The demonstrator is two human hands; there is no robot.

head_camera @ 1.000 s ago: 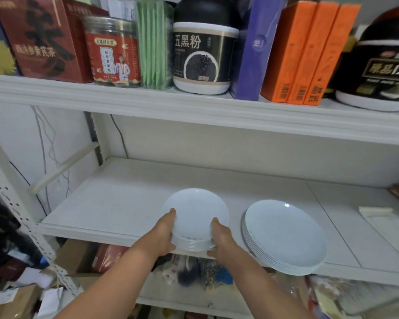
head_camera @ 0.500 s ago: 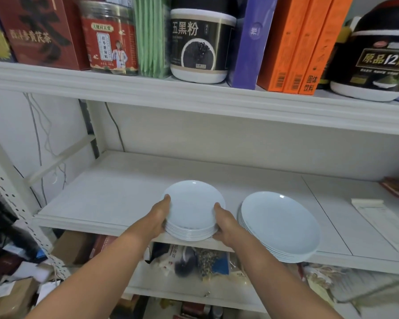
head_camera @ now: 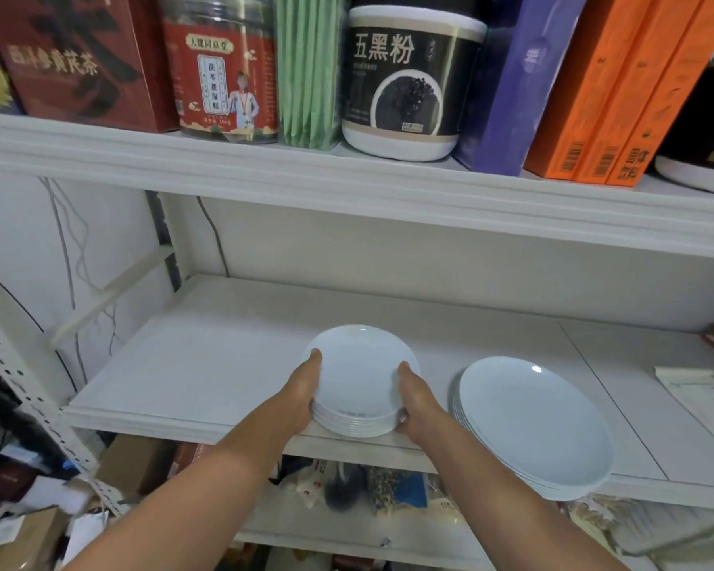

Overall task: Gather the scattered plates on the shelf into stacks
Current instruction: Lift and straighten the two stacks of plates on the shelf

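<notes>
Small-plate stack (head_camera: 361,385): white plates were seen piled near the front edge of the middle shelf (head_camera: 207,364).
Grip: the stack was clasped from both sides, the left hand (head_camera: 301,389) on its left rim, the right hand (head_camera: 417,399) on its right rim.
Handling: stiff, glossy, breakable ware was judged; some weight was assumed; a hold low on opposite rims was thought safest.
Neighbour: a large-plate stack (head_camera: 532,426) was seen just right, apart, overhanging the shelf edge.
Above: jars and boxes were ranged on the upper shelf (head_camera: 347,187).
</notes>
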